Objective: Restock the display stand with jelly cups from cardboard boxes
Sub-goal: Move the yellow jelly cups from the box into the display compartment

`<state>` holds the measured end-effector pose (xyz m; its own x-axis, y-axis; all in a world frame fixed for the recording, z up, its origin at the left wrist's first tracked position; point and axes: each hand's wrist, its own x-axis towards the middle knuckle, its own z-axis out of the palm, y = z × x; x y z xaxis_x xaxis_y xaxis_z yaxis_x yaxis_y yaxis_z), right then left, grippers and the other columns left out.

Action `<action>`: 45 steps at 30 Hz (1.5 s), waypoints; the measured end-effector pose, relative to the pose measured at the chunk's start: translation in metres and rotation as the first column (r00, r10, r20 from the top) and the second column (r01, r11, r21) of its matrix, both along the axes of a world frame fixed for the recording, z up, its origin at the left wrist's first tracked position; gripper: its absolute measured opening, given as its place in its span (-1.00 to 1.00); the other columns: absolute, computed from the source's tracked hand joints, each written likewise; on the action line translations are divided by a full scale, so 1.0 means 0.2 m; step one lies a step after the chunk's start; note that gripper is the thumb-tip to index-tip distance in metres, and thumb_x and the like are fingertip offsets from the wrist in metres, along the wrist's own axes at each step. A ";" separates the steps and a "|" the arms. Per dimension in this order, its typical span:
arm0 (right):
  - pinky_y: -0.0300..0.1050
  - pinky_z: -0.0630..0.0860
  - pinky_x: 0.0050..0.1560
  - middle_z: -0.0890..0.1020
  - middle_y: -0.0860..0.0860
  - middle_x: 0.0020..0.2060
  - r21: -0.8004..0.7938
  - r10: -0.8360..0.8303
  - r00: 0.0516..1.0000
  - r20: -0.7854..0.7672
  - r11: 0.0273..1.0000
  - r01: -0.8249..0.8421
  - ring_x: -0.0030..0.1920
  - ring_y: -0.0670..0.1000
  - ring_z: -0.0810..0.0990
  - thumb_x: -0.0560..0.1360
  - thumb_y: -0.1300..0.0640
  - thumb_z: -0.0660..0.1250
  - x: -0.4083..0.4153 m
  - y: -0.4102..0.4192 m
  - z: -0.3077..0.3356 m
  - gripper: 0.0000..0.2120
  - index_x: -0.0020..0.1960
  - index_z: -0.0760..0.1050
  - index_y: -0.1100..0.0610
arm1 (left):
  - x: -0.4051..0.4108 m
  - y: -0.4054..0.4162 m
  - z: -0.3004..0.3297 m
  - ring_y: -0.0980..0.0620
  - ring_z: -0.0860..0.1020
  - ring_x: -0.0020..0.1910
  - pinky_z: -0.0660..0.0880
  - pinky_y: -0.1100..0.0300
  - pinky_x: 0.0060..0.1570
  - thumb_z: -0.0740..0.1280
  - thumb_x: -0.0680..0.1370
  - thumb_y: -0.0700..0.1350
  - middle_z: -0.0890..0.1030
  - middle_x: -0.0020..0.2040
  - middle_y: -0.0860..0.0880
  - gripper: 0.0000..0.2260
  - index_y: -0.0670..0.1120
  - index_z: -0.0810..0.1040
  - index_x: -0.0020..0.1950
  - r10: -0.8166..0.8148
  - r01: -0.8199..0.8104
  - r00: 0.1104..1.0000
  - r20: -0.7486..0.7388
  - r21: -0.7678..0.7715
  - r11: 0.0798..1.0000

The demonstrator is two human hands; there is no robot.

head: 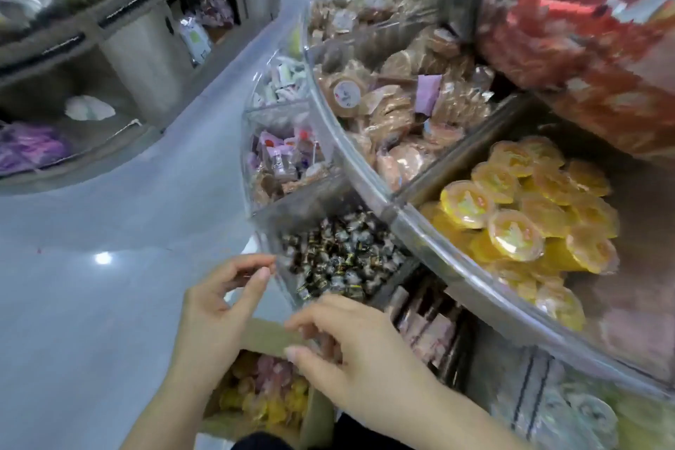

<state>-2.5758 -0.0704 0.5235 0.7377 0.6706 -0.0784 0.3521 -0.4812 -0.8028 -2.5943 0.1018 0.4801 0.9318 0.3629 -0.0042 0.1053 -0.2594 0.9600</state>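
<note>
- Below both hands, low in the head view, stands the open cardboard box (255,391) with yellow and pink jelly cups (263,395) lying loose inside; it is directly under the left hand (215,318) and a little left of the right hand (361,351).
- Neither hand is inside the box. The left hand is above its far flap, thumb and forefinger close together as if pinching; whether something thin is between them, I cannot tell.
- The right hand is over the right rim of the box, fingers loosely curled and pointing left. Something small seems to be under its fingers, but blur hides it, so I cannot say whether it holds anything.
- The left hand looks nearer to the cups, which lie straight down from it; I judge the coming reach goes downward. The cups are round and heaped in no order, so no long axis matters.
- The display stand (369,194) curves up to the right with clear walls. Its upper tier holds yellow jelly cups in stock (518,215) in one compartment, well apart from the hands, up and right, and brown round snacks (387,106) in the next.
- The lower tier, just beyond the fingers, holds dark wrapped candies (347,259), then mixed small packets (281,153) further away.
</note>
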 end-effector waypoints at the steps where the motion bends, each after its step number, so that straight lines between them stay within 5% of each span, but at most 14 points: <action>1: -0.36 0.35 -0.19 0.41 -0.22 -0.25 -0.045 0.034 0.998 -0.051 0.998 -0.037 -0.27 -0.24 0.39 0.46 -0.02 0.31 -0.02 0.08 -0.11 -0.78 0.09 0.53 -0.05 | -0.07 0.07 -0.11 0.30 0.60 -0.15 0.45 0.54 -0.16 0.37 0.49 -0.14 0.67 -0.15 0.24 -0.74 0.27 0.61 -0.17 0.069 -0.070 0.995 -0.069 -0.019 0.997; 4: -0.29 0.37 -0.13 0.44 -0.21 -0.26 -0.219 0.074 0.972 -0.224 0.968 -0.124 -0.23 -0.20 0.40 0.46 0.02 0.32 -0.10 0.30 -0.55 -0.75 0.13 0.52 -0.02 | -0.31 0.25 -0.52 0.22 0.62 -0.12 0.51 0.35 -0.10 0.38 0.50 -0.12 0.68 -0.15 0.19 -0.78 0.24 0.62 -0.18 0.200 -0.224 0.935 -0.292 -0.052 0.973; 7: -0.18 0.41 0.00 0.59 -0.04 -0.01 -0.410 0.060 0.929 -0.366 0.885 -0.219 0.02 -0.03 0.54 0.47 0.04 0.32 -0.19 0.43 -1.11 -0.74 0.15 0.51 0.03 | -0.54 0.35 -0.98 0.18 0.61 -0.07 0.49 0.32 -0.07 0.36 0.51 -0.13 0.66 -0.14 0.22 -0.78 0.23 0.59 -0.16 0.218 -0.254 0.838 -0.500 -0.005 0.967; 10: -0.14 0.48 0.01 0.62 0.07 0.04 -0.523 -0.019 0.863 -0.504 0.802 -0.288 0.08 0.07 0.57 0.45 0.06 0.35 -0.29 0.51 -1.68 -0.74 0.12 0.52 0.09 | -0.74 0.39 -1.43 0.19 0.58 -0.09 0.37 0.56 -0.17 0.31 0.53 -0.18 0.64 -0.10 0.19 -0.82 0.12 0.59 -0.05 0.130 -0.122 0.748 -0.650 0.058 0.991; 15: -0.18 0.41 -0.03 0.62 0.09 0.09 -0.662 -0.179 0.772 -0.610 0.651 -0.372 0.11 0.11 0.56 0.46 0.06 0.37 -0.39 0.54 -2.55 -0.72 0.13 0.52 0.14 | -0.85 0.38 -2.14 -0.05 0.52 0.13 0.39 0.19 0.07 0.22 0.52 -0.23 0.57 0.12 -0.07 -0.72 -0.10 0.49 0.22 -0.132 0.289 0.559 -0.818 0.043 0.956; 18: -0.17 0.42 -0.07 0.64 0.13 0.05 -0.699 -0.190 0.781 -0.594 0.603 -0.385 0.08 0.14 0.59 0.44 0.02 0.38 -0.44 0.54 -2.94 -0.73 0.06 0.56 0.17 | -0.77 0.36 -2.48 -0.17 0.48 0.16 0.43 0.04 0.11 0.17 0.51 -0.27 0.52 0.15 -0.18 -0.68 -0.17 0.41 0.27 -0.292 0.542 0.413 -0.863 -0.024 0.840; 22: -0.10 0.46 0.02 0.61 0.19 0.09 -0.753 -0.247 0.810 -0.531 0.576 -0.318 0.11 0.19 0.56 0.46 0.07 0.33 -0.51 0.55 -3.33 -0.69 0.15 0.51 0.18 | -0.68 0.36 -2.91 -0.17 0.51 0.18 0.45 0.00 0.18 0.20 0.53 -0.26 0.54 0.18 -0.19 -0.76 -0.15 0.45 0.19 -0.289 0.586 0.307 -0.907 -0.059 0.808; 27: -0.11 0.41 -0.05 0.57 0.14 0.11 -0.857 -0.261 0.909 -0.325 0.488 -0.167 0.14 0.16 0.54 0.39 -0.06 0.41 -0.59 0.58 -3.53 -0.58 0.14 0.48 0.15 | -0.68 0.31 -3.25 -0.14 0.49 0.21 0.48 0.03 0.13 0.36 0.48 -0.16 0.49 0.25 -0.13 -0.63 -0.09 0.43 0.27 -0.294 0.737 0.146 -0.945 -0.094 0.669; 30: -0.15 0.40 -0.07 0.57 0.12 0.11 -0.848 -0.283 0.905 -0.319 0.511 -0.139 0.12 0.14 0.56 0.36 -0.06 0.46 -0.59 0.55 -3.55 -0.60 0.08 0.53 0.14 | -0.69 0.25 -3.30 -0.13 0.48 0.21 0.44 0.08 -0.01 0.31 0.52 -0.09 0.46 0.27 -0.12 -0.63 -0.09 0.36 0.31 -0.220 0.789 0.218 -0.951 0.039 0.613; 33: -0.10 0.48 0.03 0.48 0.06 -0.01 -0.738 -0.409 0.808 -0.424 0.674 -0.046 0.06 0.10 0.52 0.31 0.01 0.52 -0.59 0.49 -3.52 -0.66 -0.04 0.51 0.15 | -0.71 0.24 -3.29 -0.10 0.51 0.13 0.37 0.13 -0.15 0.33 0.46 0.11 0.49 0.18 -0.11 -0.53 -0.10 0.38 0.27 -0.160 0.752 0.294 -0.943 0.125 0.647; 36: -0.25 0.47 -0.22 0.52 -0.04 -0.25 -0.649 -0.650 0.560 -0.514 0.721 0.242 -0.25 -0.07 0.51 0.34 0.05 0.51 -0.59 0.43 -3.38 -0.70 -0.22 0.37 0.07 | -0.70 0.28 -3.20 -0.13 0.47 0.16 0.44 0.09 -0.03 0.39 0.38 0.17 0.47 0.19 -0.14 -0.43 -0.11 0.39 0.26 -0.172 0.586 0.365 -0.915 0.082 0.806; 39: -0.38 0.45 -0.45 0.56 0.00 -0.27 -0.585 -0.729 0.188 -0.658 0.652 0.481 -0.38 -0.12 0.50 0.42 0.11 0.43 -0.57 0.38 -3.16 -0.83 -0.12 0.44 0.10 | -0.70 0.33 -3.00 -0.11 0.45 0.16 0.38 0.17 0.12 0.43 0.35 0.04 0.37 0.18 -0.08 -0.47 -0.07 0.40 0.27 -0.147 0.308 0.534 -0.833 0.030 0.951; 42: -0.28 0.51 -0.42 0.60 0.03 -0.31 -0.508 -0.572 -0.084 -0.816 0.639 0.578 -0.42 -0.08 0.54 0.49 0.13 0.33 -0.51 0.41 -2.83 -0.93 -0.04 0.50 0.10 | -0.69 0.39 -2.66 0.03 0.46 0.08 0.26 0.42 0.01 0.40 0.37 -0.10 0.28 0.10 0.04 -0.54 0.04 0.43 0.26 -0.048 0.097 0.689 -0.723 0.026 0.995; 45: -0.25 0.56 -0.36 0.64 0.05 -0.32 -0.352 -0.307 -0.186 -0.933 0.684 0.638 -0.39 -0.05 0.61 0.42 0.14 0.32 -0.45 0.49 -2.38 -0.89 -0.06 0.49 0.12 | -0.67 0.45 -2.22 0.16 0.37 0.12 0.30 0.37 0.14 0.33 0.37 -0.14 0.27 0.13 0.03 -0.51 0.08 0.43 0.29 0.044 -0.046 0.793 -0.608 0.012 0.999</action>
<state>-2.6666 0.0272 0.0479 0.2324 0.2844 -0.9301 -0.9723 0.0936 -0.2143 -2.7280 0.1922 0.0370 0.7195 0.4030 -0.5656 0.6790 -0.2373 0.6947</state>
